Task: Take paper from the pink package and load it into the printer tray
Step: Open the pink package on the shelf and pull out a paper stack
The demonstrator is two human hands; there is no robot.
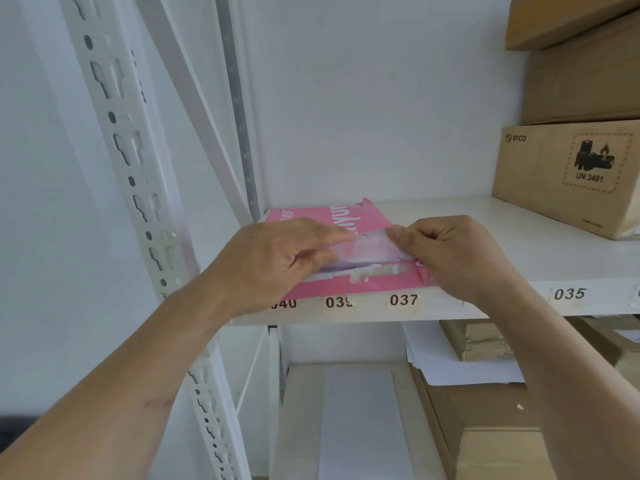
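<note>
Both hands pinching pink package, apparently paper inside

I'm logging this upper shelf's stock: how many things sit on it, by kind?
Pink paper package: 1
Cardboard boxes, stacked at the right: 3
Total: 4

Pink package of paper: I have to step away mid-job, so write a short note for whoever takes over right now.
Left hand: fingers tucked under the torn wrapper flap at the near end of the pink package.
Right hand: pinching the flap's right side.
Package lies flat on the white shelf, front left, above labels 039 and 037.
Done: wrapper torn open.
Left: pull out paper and load the printer tray; no printer is in view.
</note>
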